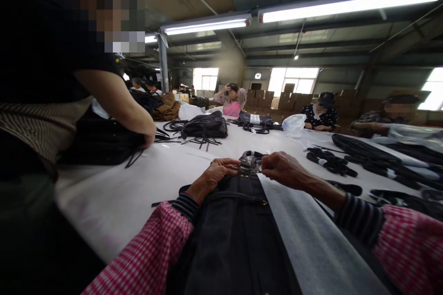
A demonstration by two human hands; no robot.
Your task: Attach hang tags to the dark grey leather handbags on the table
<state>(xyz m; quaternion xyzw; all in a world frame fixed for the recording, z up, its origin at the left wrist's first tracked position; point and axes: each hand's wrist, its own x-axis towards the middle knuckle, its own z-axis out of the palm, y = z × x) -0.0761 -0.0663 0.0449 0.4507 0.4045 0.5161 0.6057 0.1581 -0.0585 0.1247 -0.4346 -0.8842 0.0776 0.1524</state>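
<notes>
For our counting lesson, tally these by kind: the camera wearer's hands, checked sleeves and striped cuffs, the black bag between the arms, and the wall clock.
Left hand and right hand: 2
Checked sleeves: 2
Striped cuffs: 2
Black bag: 1
Wall clock: 1
Total: 8

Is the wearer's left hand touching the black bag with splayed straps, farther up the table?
Apart. The head view shows the left hand nearer the camera, with bare white tabletop between it and the splayed-strap bag.
</notes>
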